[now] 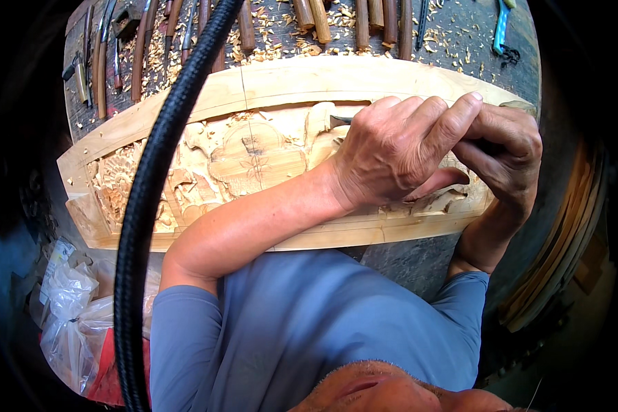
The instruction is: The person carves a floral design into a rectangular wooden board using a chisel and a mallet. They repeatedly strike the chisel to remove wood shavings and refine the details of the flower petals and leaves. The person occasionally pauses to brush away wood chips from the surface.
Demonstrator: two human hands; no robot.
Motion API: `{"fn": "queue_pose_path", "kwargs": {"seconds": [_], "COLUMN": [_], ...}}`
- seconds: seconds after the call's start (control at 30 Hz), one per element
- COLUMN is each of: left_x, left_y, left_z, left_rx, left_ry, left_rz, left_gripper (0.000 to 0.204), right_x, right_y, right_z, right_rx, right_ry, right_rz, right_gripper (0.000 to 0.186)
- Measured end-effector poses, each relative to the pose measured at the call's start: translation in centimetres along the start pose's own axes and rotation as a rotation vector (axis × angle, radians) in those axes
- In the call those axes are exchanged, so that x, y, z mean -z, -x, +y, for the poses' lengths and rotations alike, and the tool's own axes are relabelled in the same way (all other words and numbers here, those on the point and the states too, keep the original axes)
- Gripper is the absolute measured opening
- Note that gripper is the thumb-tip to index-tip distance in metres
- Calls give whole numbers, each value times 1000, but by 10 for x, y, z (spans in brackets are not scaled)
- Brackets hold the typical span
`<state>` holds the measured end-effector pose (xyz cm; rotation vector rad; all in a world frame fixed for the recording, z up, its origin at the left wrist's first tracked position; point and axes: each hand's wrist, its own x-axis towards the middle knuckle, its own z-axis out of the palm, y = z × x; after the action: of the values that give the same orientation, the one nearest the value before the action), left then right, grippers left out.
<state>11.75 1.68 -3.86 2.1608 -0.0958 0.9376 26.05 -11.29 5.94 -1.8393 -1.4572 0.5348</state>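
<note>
A long panel of pale wood (288,82), curved like a shallow arch, lies across the desk (460,34) toward its near edge. Its middle band is carved in relief with leaves, scrolls and a rounded medallion, rough and faceted where cut, while the outer border is smooth and flat.

Both hands work at the right end of the carved band. The left hand (391,154) lies over the carving, its fingers (453,120) curled closed, the forefinger stretched toward the other hand. From under its knuckles a dark metal chisel blade (340,121) pokes out leftward, its tip resting on the relief. The right hand (505,147) sits just beside, touching the left, fingers bent closed around something; the handle itself is hidden, so I cannot tell what each hand clamps.

Along the far edge of the desk lie carving tools (316,20) with round brown wooden handles, side by side, amid pale wood shavings (275,27). A thick black braided hose (151,185) crosses the left of the view. Crumpled clear plastic bags (72,309) lie below the desk's left corner.
</note>
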Motion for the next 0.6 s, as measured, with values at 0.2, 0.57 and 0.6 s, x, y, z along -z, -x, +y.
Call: {"fn": "queue_pose_path", "kwargs": {"seconds": [0.2,0.57,0.6], "left_x": [-2,2,-2], "left_y": [1,-1,-1], "left_z": [0,4,3], "left_rx": [13,89,81], "left_ry": [4,-9,-8], "left_rz": [6,42,67], "left_gripper": [97,92,91], "right_x": [-1,0,-1], "right_y": [2,-5,-4], "right_z": [3,-2,-1], "right_rx": [17,-118,-125], "right_ry": [-15,-7,10], "right_rz": [15,-88,-84], "right_gripper": [13,17,17]}}
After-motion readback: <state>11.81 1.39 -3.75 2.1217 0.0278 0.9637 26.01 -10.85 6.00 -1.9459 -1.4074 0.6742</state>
